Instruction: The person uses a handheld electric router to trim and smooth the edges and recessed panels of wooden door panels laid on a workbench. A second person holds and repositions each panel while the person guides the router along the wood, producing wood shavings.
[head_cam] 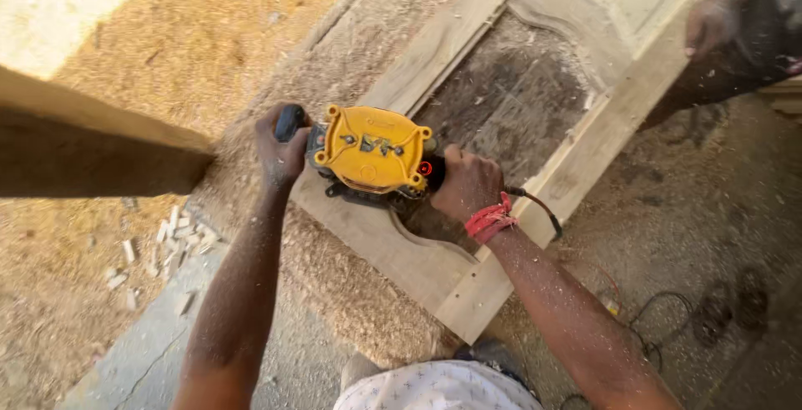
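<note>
A yellow-topped power router [373,152] stands on a wooden door frame [393,247] that lies flat on the ground. My left hand [280,149] grips the router's black left handle. On the opposite side, my right hand [468,184] grips its right handle, a red thread band around that wrist. The router sits over the curved lower edge of the frame's open panel. A black cable [539,207] runs out from under my right hand. Sawdust covers both my forearms.
Another person's hand [710,22] rests on the frame's far right rail. Thick sawdust [351,293] lies around the frame. A wooden beam [92,139] juts in from the left. Small wood offcuts [171,230] lie below it. Cables [668,310] coil at lower right.
</note>
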